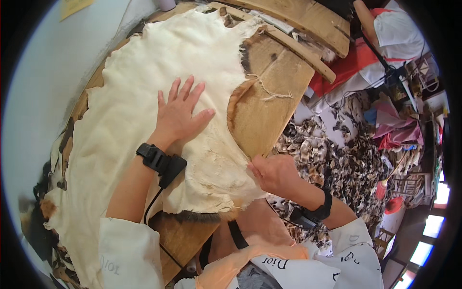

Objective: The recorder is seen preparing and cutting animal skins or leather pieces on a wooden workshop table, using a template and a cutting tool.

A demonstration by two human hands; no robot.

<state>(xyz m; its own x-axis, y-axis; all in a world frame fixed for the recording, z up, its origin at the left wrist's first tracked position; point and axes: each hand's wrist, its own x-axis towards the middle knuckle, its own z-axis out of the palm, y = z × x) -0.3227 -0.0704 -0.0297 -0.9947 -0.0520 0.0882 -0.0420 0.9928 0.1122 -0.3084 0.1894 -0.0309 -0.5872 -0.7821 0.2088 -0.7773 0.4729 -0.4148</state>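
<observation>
A large pale cream hide (110,135) with ragged edges and some dark fur along its border lies over a wooden board (272,111). My left hand (180,111) rests on the hide with its fingers spread, a black strap and small device on the wrist. At the hide's right edge, beside the curved strip of exposed board, my right hand (272,171) is closed with thumb and fingers pinched on that edge. A similar black device is strapped on my right wrist.
Wooden planks (313,24) lie at the upper right. Beyond them another person's arm (365,21) and white sleeve show beside red cloth. A heap of dark and pale scraps (337,192) covers the floor to the right. A white wall (48,72) runs along the left.
</observation>
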